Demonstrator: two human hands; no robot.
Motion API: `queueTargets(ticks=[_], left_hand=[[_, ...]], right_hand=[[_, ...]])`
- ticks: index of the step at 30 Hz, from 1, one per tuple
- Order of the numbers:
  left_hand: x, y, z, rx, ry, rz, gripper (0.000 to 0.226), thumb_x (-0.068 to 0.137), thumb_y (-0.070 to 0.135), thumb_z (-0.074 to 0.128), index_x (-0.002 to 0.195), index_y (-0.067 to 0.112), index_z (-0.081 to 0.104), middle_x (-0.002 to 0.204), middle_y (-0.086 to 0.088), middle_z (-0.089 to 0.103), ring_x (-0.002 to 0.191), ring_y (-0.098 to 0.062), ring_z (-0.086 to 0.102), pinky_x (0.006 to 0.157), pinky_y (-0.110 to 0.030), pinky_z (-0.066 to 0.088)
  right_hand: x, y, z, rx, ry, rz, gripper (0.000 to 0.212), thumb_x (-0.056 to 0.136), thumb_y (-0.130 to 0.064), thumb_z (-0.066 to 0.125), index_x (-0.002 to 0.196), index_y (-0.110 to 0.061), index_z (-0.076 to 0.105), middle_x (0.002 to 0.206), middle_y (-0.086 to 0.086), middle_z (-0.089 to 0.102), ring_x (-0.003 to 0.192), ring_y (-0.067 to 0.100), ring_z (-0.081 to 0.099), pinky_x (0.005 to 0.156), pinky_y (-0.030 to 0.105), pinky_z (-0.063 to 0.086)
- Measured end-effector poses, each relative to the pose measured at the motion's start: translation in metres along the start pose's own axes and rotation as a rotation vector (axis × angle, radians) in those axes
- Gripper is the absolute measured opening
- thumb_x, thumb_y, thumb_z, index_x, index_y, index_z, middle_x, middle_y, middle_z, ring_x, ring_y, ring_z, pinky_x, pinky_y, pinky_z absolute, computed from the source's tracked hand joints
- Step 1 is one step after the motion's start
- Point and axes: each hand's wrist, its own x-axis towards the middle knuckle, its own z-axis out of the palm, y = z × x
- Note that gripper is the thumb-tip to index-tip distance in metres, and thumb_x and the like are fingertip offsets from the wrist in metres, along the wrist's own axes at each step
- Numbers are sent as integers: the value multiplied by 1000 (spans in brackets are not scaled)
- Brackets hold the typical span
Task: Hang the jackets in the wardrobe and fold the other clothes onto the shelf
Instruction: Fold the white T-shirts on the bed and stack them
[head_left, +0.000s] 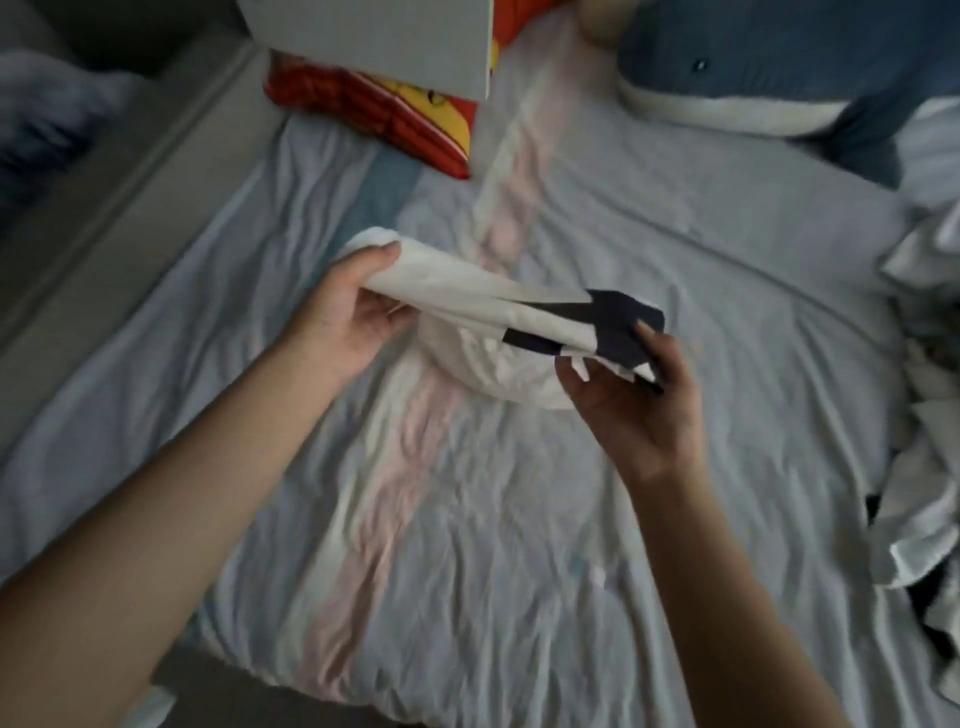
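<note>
Here the person holds a white garment (467, 306) with dark blue patches just over the bed (519, 519), stretched between the two hands. The left hand (348, 312) grasps the white end: the thumb lies on top of the cloth and the fingers are curled under it, so the folded edge is pinched and does not open. The right hand (634, 400) takes the other end, where the dark blue part is. Its fingers are curled around the bunched cloth and the thumb presses from above. So both hands are closed on the garment and neither is free.

The middle of the garment hangs down in a soft loop between them. Whether it touches the sheet I cannot tell.

I think it is held by its two ends because the person wants it as one long folded strip, ready to be doubled or laid flat on the bed, which serves as the working surface. It looks more like a shirt than a jacket, so in my judgement it belongs to the clothes for folding, and it is not yet on the shelf.

At the right edge of the bed lies a heap of white and dark clothes (924, 467), probably waiting for their turn. A red and yellow pillow (395, 114) and a blue plush toy (753, 67) lie at the far side, well apart from the hands. A pale flat panel (374, 41) shows at the top. It may be part of the wardrobe, but I cannot confirm this.
</note>
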Motion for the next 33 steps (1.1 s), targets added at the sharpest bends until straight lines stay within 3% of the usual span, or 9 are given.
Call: queueTargets(ticks=[4,7,12,15,19,23,28,31,33], left_hand=[[15,52,17,-66,-39,158,12,92,10,50,88,12,60,69,0,68,69,-12,65,66,-23,53],[35,64,-6,-66,14,202,11,91,7,51,89,11,62,73,-1,70,70,-12,67,63,-22,55],[82,33,-92,154,325,160,20,86,-1,60,105,6,60,95,-7,64,75,-14,61,56,-23,56],[103,4,-141,335,433,64,35,86,0,63,121,-2,56,110,-18,61,75,-16,59,76,-33,52],[110,-20,-174,390,507,10,36,87,2,64,121,-4,55,121,-24,60,93,-27,58,82,-38,49],[105,-30,-196,376,526,-3,34,88,4,64,120,-4,54,107,-19,59,91,-26,58,65,-30,56],[85,-42,-232,400,630,-4,26,86,3,66,109,-2,56,101,-19,57,87,-27,58,44,-19,52],[71,-55,-250,575,704,-8,31,85,11,70,105,-8,57,103,-23,61,91,-31,62,70,-40,58],[58,-70,-249,1036,828,95,41,84,19,68,115,-5,56,124,-27,54,115,-39,53,90,-49,48]], right_hand=[[31,-3,45,-62,-113,-61,23,77,-9,55,91,-6,73,92,9,72,83,20,70,70,28,55],[56,19,50,-49,-125,-6,29,78,-9,55,104,-7,68,99,9,71,86,19,69,68,27,56],[108,95,3,-319,210,170,13,89,-9,52,93,-15,63,79,-1,66,73,13,60,63,24,48],[130,144,-45,-649,461,298,8,92,-7,53,99,-10,54,75,4,54,66,15,50,60,26,42],[133,168,-70,-1088,475,285,9,94,-4,49,101,-9,51,77,7,56,63,16,52,56,26,41],[129,173,-77,-1200,463,321,10,95,-5,51,104,-8,54,72,6,56,59,16,54,52,26,45],[109,184,-82,-1357,343,472,10,93,-3,54,103,-7,54,72,8,59,57,16,57,38,17,41],[102,196,-94,-1513,267,509,18,89,-5,55,105,0,59,71,9,61,58,17,55,48,25,44],[94,208,-100,-1756,190,410,26,82,-16,61,103,-1,55,80,5,62,68,17,60,65,34,49]])
